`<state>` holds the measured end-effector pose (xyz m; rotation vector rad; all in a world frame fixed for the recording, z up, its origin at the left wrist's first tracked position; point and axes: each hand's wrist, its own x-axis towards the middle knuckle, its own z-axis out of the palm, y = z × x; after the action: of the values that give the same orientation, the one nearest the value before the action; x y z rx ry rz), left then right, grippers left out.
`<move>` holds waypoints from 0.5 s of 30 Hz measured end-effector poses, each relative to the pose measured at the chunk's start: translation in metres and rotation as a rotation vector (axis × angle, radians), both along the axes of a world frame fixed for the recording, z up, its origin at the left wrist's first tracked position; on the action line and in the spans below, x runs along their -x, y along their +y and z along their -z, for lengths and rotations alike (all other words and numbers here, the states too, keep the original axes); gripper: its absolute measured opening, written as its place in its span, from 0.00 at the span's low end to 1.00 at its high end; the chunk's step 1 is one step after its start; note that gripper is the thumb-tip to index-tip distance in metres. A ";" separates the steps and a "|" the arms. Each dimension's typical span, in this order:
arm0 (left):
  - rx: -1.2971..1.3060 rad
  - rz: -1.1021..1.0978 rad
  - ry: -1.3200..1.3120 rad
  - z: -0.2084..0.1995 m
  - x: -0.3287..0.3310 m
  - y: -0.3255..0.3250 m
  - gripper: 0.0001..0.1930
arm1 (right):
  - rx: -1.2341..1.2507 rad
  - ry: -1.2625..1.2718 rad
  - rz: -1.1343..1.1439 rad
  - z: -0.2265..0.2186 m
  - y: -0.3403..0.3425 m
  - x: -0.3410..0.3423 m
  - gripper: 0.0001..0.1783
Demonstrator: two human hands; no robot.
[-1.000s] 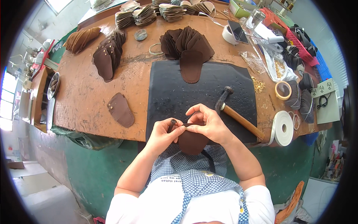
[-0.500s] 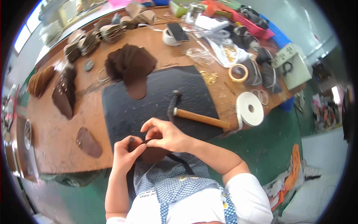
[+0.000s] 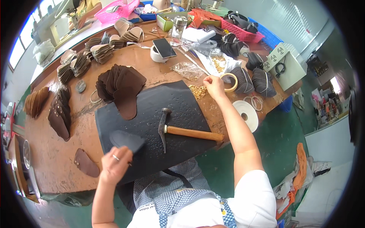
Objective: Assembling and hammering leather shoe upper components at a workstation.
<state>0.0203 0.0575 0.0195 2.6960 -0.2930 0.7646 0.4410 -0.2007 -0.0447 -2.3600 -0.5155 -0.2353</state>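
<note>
My left hand (image 3: pixel 116 163), closed, grips the near edge of a dark grey leather piece (image 3: pixel 128 140), which is motion-blurred over the black mat (image 3: pixel 182 100). A small dark tip shows beside its fingers; I cannot make out what it is. My right hand (image 3: pixel 215 86) reaches to the far right, thumb and fingers pinched together beside a small heap of gold-coloured metal bits (image 3: pixel 197 91). Whatever that pinch holds is too small to tell. Between the hands, a hammer (image 3: pixel 190 133) with a wooden handle lies on the mat. A fanned stack of brown leather pieces (image 3: pixel 121 83) rests across its far edge.
One brown piece (image 3: pixel 86 163) lies left of the mat, with studded pieces (image 3: pixel 59 117) beyond. Right of my right hand are a tape roll (image 3: pixel 230 83), a white roll (image 3: pixel 246 114) and tied grey bundles (image 3: pixel 263 81). A phone (image 3: pixel 164 48) lies farther back.
My hands have parted from the brown piece they held together. The right went far right to the gold-coloured bits; the left moved left, keeping the piece. The whole view has also shifted.
</note>
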 end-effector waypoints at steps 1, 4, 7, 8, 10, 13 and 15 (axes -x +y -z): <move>-0.010 0.008 0.007 0.012 0.004 -0.006 0.21 | -0.004 0.001 0.001 0.002 0.000 -0.008 0.07; -0.044 -0.019 0.034 0.029 0.017 -0.020 0.21 | 0.061 0.121 -0.030 0.006 0.003 -0.021 0.10; -0.037 -0.061 0.092 0.031 0.026 -0.024 0.22 | 0.086 0.153 -0.059 0.005 0.006 -0.021 0.09; -0.060 -0.067 0.110 0.034 0.030 -0.025 0.23 | 0.119 0.209 -0.068 0.003 0.008 -0.020 0.09; -0.097 -0.080 0.139 0.034 0.037 -0.024 0.25 | 0.138 0.188 -0.099 0.003 0.014 -0.019 0.08; -0.038 -0.134 0.170 0.036 0.042 -0.029 0.26 | 0.266 0.051 -0.152 0.006 0.019 -0.014 0.06; -0.024 -0.145 0.212 0.038 0.040 -0.029 0.27 | 0.247 -0.046 -0.211 0.015 -0.001 -0.031 0.07</move>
<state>-0.0194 0.0288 -0.0185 2.8143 -0.0568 0.5097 0.4724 -0.2017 -0.0595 -2.5169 -0.8523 -0.1346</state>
